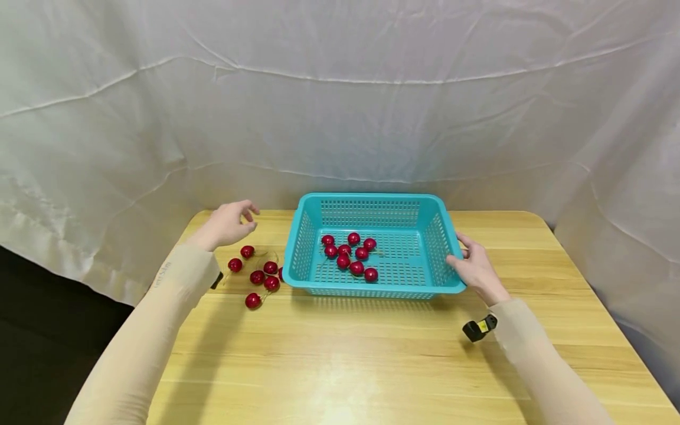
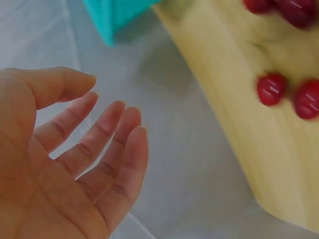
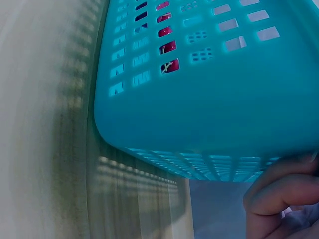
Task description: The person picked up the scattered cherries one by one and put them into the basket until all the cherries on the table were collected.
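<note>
A turquoise plastic basket [image 1: 366, 289] with perforated walls stands on the table, with several red cherries [image 1: 356, 268] inside, mostly toward its left half. My right hand [image 1: 476, 267] grips the basket's right end, thumb over the rim; in the right wrist view its curled fingers [image 3: 284, 191] lie against the outer wall. Left of the basket, more stemmed cherries [image 1: 257, 277] are scattered on the wood. Above and behind them hovers my left hand [image 1: 227, 224], fingers relaxed and apart. The left wrist view shows its palm [image 2: 60, 189] holding nothing.
The wooden table [image 1: 340, 354] has rounded far corners, and its back edge runs just behind the basket. A pale cloth [image 1: 340, 130] hangs behind and at the sides. Black wrist devices [image 1: 479, 328] sit at both cuffs.
</note>
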Motion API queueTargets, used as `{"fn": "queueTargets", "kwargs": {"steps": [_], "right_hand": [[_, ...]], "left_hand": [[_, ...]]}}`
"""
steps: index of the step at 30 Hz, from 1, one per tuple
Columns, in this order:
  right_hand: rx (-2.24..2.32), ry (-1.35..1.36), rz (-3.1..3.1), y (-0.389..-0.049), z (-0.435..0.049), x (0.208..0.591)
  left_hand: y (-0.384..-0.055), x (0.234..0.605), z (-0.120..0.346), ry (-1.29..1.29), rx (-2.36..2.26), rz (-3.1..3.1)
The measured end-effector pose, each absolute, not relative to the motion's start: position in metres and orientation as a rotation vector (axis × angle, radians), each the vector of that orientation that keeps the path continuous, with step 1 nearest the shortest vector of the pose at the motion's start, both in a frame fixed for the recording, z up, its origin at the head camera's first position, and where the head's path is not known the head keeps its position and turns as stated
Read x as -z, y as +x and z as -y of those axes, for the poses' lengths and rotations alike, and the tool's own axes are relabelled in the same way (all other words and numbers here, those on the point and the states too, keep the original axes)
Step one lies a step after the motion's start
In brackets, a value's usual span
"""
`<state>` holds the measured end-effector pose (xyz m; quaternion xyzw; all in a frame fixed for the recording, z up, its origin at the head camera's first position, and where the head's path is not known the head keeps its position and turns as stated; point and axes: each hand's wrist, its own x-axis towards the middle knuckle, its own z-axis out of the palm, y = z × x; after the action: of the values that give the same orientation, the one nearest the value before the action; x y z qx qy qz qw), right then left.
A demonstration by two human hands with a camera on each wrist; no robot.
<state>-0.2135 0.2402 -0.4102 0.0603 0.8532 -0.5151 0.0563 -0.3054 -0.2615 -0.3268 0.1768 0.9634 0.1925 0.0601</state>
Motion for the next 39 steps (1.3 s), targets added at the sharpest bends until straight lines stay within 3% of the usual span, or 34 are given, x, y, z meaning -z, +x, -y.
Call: {"fn": "queueTargets", "kwargs": {"steps": [15,39], "right_hand": [[1.506,0.189,-2.62,-0.214,-0.239,0.408],[1.5,0.102,-2.588,-0.22,-0.245,0.407]], "left_hand": [[-0.296,0.376,0.316,0.415,-0.48,-2.813],[-0.292,0.412,0.317,0.247,-0.492,-2.654]]}}
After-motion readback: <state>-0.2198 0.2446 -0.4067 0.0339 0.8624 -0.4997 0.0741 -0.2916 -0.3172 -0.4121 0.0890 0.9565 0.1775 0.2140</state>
